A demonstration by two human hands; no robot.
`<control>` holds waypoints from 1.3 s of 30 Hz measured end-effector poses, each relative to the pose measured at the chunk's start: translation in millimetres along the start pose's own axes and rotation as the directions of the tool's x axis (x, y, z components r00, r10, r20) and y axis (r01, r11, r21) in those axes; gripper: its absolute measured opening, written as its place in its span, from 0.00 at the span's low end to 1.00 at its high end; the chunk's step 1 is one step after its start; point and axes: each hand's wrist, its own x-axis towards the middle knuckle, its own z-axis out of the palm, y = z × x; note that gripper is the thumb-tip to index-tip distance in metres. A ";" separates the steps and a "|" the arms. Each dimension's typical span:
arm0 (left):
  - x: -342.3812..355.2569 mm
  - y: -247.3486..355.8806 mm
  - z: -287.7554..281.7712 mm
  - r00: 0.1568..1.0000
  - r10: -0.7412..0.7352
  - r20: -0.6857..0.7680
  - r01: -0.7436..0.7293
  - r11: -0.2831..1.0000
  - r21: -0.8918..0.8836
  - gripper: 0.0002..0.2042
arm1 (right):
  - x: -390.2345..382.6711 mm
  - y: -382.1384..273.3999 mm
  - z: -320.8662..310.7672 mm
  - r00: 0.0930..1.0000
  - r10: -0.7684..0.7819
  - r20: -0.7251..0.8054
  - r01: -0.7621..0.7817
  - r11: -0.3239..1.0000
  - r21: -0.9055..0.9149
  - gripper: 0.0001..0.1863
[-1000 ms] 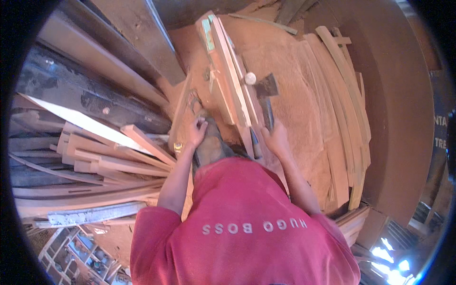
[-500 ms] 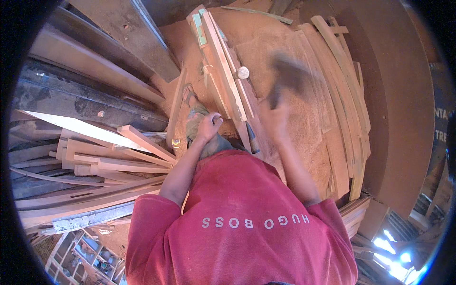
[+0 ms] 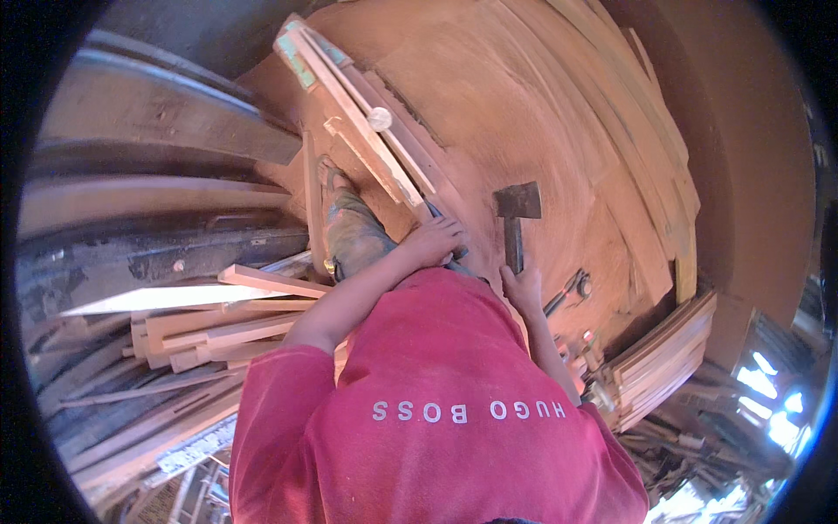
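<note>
Your right hand [image 3: 521, 286] is closed round the handle of a hatchet [image 3: 512, 234], which points away from you over the reddish, dusty floor [image 3: 471, 96], its dark, squarish head at the far end. Your left hand [image 3: 436, 240] lies over a dark tool [image 3: 433, 210] at the near end of the long wooden strips [image 3: 336, 80]; its fingers are bent, but you cannot tell whether they grip. A pale round knob [image 3: 379, 119] sits against those strips, and a shorter piece of wood [image 3: 362, 157] lies along their left side. Your trousered leg [image 3: 358, 229] fills the space between them and the cut lumber [image 3: 227, 327] heaped at your left, where a bright white strip [image 3: 166, 299] crosses the pile. To your right, long boards [image 3: 602, 113] curve round the floor, a black-handled tool [image 3: 567, 293] lies just beyond your forearm, and stacked slats [image 3: 663, 362] crowd the lower corner. Your red shirt [image 3: 445, 349] hides everything below the middle; small clutter [image 3: 580, 358] by your right elbow is too jumbled to make out, the left hand covers most of the dark tool, and the outer heaps are cut off by the black rim.
</note>
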 end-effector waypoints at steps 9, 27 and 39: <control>39.1 -12.8 60.0 0.869 -0.177 0.462 0.019 0.945 0.325 0.15 | -22.8 63.3 13.1 0.991 0.132 0.034 -0.132 0.991 -0.022 0.20; 80.6 10.6 38.9 0.702 -0.087 0.707 0.104 0.994 0.020 0.22 | -2.0 90.1 -7.1 0.902 0.376 0.213 -0.361 0.926 -0.109 0.25; -41.7 -128.8 2.0 0.150 -0.959 -0.241 0.569 0.283 -0.772 0.14 | 83.8 17.3 96.2 0.917 -0.007 0.400 0.036 0.997 -0.066 0.25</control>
